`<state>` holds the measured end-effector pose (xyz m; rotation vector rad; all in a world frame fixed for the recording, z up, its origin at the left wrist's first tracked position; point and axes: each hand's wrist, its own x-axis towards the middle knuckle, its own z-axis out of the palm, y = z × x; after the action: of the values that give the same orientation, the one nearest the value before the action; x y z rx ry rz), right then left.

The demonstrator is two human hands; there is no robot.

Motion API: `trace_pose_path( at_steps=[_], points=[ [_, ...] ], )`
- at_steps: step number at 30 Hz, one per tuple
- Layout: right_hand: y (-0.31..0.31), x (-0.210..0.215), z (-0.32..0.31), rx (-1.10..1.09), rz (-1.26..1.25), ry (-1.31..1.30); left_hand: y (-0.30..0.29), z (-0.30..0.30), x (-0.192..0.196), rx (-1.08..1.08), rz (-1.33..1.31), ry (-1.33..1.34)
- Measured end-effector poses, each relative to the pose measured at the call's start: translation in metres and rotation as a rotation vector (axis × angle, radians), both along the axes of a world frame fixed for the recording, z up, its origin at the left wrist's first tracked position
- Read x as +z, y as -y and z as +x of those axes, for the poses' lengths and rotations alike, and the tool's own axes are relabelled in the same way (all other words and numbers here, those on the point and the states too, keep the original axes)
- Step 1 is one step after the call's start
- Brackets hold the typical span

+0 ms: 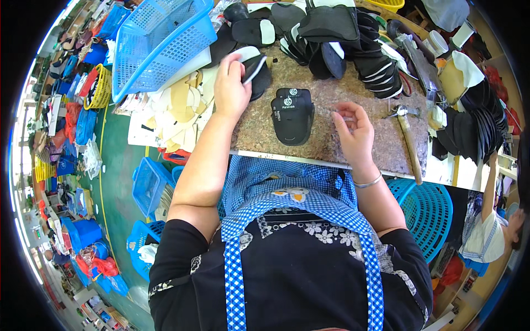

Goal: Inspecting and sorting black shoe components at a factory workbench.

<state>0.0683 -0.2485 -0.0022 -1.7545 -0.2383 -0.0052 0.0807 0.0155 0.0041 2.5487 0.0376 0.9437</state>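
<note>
Left hand [231, 83] grips a black-and-white insole [255, 69] up-left of the black shoe tongue stack [292, 115]; right hand [353, 132], fingers curled loosely, rests right of it.

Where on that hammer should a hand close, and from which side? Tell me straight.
Grip the wooden handle near its free lower end, coming in from the person's side of the stone slab. The hammer lies flat, its metal head pointing away among clutter, while the handle end reaches the near edge with open space around it. The right hand is probably closest.
</note>
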Motion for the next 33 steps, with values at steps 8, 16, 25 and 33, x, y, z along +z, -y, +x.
trace_pose_path(
  at_steps=[8, 16, 25, 33],
  points=[
    [-0.029, 0.068, -0.013, 0.303, -0.305, 0.892, 0.06, -0.058, 0.065, -0.293, -0.559, -0.17],
    [-0.038, 0.06, -0.026, 0.543, 0.589, -0.134, 0.066, -0.092, 0.048, -0.77, -1.382, -0.542],
    [-0.027, 0.04, -0.03, 0.575, 0.719, -0.812, 0.082, -0.096, 0.044, -0.301, -0.979, -0.284],
    [-0.019, 0.047, -0.051, 0.854, 0.987, -0.9, 0.061, -0.089, 0.034, -0.227, -0.444, -0.178]
  ],
)
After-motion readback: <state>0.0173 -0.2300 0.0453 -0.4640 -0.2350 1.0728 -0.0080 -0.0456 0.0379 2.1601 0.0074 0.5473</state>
